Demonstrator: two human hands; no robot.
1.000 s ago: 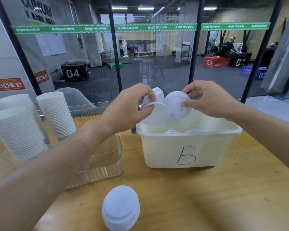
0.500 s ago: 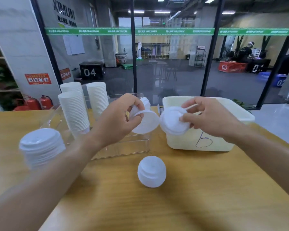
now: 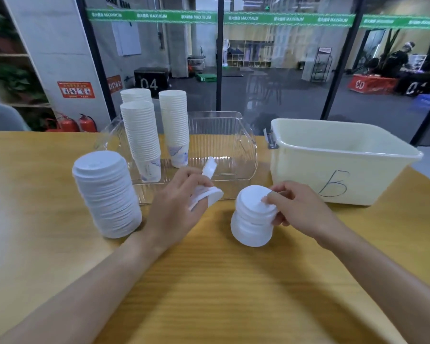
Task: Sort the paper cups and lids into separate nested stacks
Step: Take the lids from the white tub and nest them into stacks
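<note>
A short stack of white lids [image 3: 252, 223] stands on the table in front of me. My right hand [image 3: 298, 207] holds a white lid [image 3: 256, 198] on top of it, thumb on the lid's face and fingers at its edge. My left hand [image 3: 176, 207] grips two white lids [image 3: 207, 186], tilted, left of the short stack. A tall stack of lids [image 3: 104, 194] stands at the left. Three nested stacks of paper cups [image 3: 140, 135] stand in a clear tray [image 3: 243, 145] behind.
A cream plastic bin [image 3: 338, 162] marked B stands at the right on the wooden table [image 3: 221, 281]. A glass wall runs behind the table's far edge. Fire extinguishers [image 3: 77, 122] and a shelf are at the far left.
Both hands came down from above the bin to the table. My right hand brought its lid onto the short stack. My left hand still holds its lids. The view swung left and down.
</note>
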